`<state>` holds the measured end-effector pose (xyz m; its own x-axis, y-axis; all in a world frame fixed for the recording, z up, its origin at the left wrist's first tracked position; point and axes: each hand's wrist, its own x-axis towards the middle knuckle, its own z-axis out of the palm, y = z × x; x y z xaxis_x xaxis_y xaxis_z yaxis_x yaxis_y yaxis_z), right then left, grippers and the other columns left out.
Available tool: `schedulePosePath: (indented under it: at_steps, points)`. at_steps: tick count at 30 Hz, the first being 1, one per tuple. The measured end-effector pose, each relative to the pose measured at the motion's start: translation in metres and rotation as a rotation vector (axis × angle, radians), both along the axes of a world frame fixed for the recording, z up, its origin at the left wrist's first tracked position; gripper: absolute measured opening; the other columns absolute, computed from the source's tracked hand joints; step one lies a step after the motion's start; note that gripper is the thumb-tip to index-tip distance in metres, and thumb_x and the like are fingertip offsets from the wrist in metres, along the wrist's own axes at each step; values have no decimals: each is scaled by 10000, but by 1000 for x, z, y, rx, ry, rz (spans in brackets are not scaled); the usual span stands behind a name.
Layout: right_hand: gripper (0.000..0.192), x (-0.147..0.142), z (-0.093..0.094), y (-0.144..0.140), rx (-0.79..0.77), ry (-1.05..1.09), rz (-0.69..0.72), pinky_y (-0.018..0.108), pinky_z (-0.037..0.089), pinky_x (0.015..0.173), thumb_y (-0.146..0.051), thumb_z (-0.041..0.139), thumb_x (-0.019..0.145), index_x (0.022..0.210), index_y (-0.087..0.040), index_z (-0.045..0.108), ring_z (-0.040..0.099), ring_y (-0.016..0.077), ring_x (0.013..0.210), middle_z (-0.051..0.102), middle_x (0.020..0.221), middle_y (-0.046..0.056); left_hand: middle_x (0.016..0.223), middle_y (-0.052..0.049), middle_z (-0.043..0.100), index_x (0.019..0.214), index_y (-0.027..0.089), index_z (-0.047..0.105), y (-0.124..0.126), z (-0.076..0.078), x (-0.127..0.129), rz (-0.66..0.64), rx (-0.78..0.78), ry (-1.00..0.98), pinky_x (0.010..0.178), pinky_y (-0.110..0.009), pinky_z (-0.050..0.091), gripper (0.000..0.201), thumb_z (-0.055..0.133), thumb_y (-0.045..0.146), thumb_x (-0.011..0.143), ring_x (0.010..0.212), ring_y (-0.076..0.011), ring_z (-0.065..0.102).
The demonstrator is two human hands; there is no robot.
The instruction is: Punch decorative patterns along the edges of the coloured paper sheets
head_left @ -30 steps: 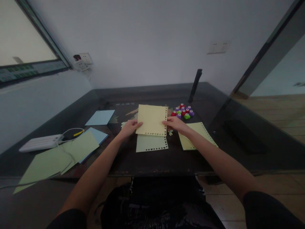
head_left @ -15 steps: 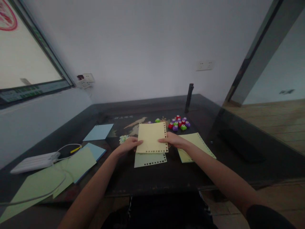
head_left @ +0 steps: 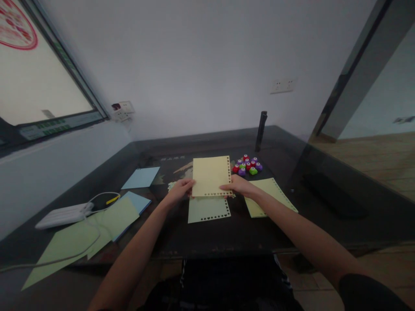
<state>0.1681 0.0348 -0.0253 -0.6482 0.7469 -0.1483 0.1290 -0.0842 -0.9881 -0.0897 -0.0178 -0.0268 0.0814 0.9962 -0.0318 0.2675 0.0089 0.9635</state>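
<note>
A pale yellow sheet of paper (head_left: 211, 175), with small shapes punched along its right and bottom edges, is held up over the table. My left hand (head_left: 182, 190) pinches its lower left edge. My right hand (head_left: 240, 185) grips its lower right edge, thumb on the front. Partly covered below it lies a pale green sheet (head_left: 207, 209) with a similar punched border. Small paper bits (head_left: 171, 185) show beside my left hand. A cluster of red, purple and green craft punches (head_left: 248, 165) stands behind my right hand. Under my right forearm lies a yellow punched stack (head_left: 270, 194).
Blue paper (head_left: 141, 178) and overlapping green sheets (head_left: 69, 242) lie on the left of the dark table (head_left: 227, 242). A white power strip (head_left: 63, 216) trails its cable over them. A black upright object (head_left: 261, 131) stands at the back; a dark flat object (head_left: 333, 196) lies right.
Both hands have raised the yellow sheet slightly, away from me, and more of the green sheet shows. The whole view has shifted a little.
</note>
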Motion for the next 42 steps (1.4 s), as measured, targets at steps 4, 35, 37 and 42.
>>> schedulePosePath:
  at_steps: [4, 35, 37, 42]
  points:
    - [242, 2, 5, 2, 26, 40, -45, 289, 537, 580, -257, 714, 671, 852, -109, 651, 641, 152, 565, 718, 786, 87, 589, -24, 608, 741, 139, 573, 3, -3, -1, 83, 42, -69, 445, -215, 324, 430, 526, 564, 777, 453, -99, 532]
    - [324, 83, 6, 13, 129, 189, -602, 268, 499, 470, -289, 747, 608, 853, -109, 635, 595, 139, 515, 702, 824, 104, 1241, -159, 499, 1149, 137, 563, 141, -16, 105, 80, 483, 936, 969, -390, 352, 378, 497, 135, 777, 1153, -270, 437]
    - [320, 81, 6, 14, 164, 166, -587, 270, 499, 487, -300, 749, 600, 830, -108, 636, 598, 141, 522, 702, 809, 102, 1270, -177, 488, 1171, 141, 559, 146, -20, 106, 119, 419, 1012, 955, -413, 349, 379, 489, 178, 800, 1152, -297, 443]
    - [313, 77, 7, 11, 207, 138, -552, 268, 476, 489, -312, 752, 596, 799, -100, 642, 593, 142, 506, 698, 756, 98, 1147, -192, 590, 1123, 121, 587, 145, -23, 109, 92, 401, 1121, 929, -427, 335, 333, 440, 220, 840, 1097, -313, 501]
